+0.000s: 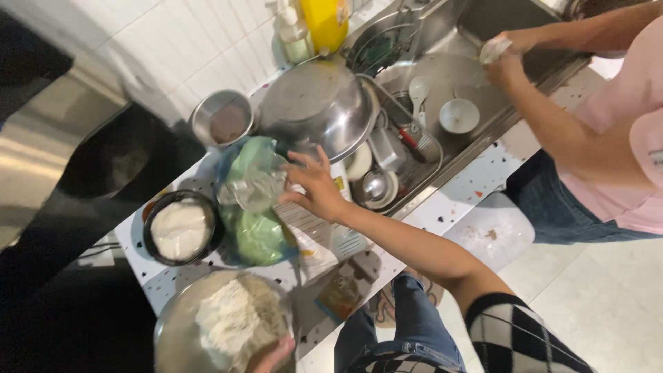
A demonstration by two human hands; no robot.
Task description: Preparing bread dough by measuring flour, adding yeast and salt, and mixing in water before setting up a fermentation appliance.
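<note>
Plastic bag [257, 181], clear and crumpled, lies on top of a green bag [259, 235] in the middle of the speckled counter [442, 207]. The right hand [316, 185] reaches over it with the fingers [298, 158] spread wide; the fingertips are just at the right edge of the clear bag, and I cannot tell if they touch it or only hover above. Nothing is pinched between them. Under the palm lies a white packet [314, 238]. The left hand [271, 356] is at the bottom edge, only partly in view, at the rim of a metal bowl [173, 331] with flour; how its fingers stand I cannot tell. Left of the green bag stands a black bowl [155, 207] with white dough. Behind the bags are a small steel pot [204, 114] and a big steel bowl [314, 103] turned upside down. To the right is the sink [483, 27] full of dishes, where another person in a pink shirt [621, 138] works with both hands.
</note>
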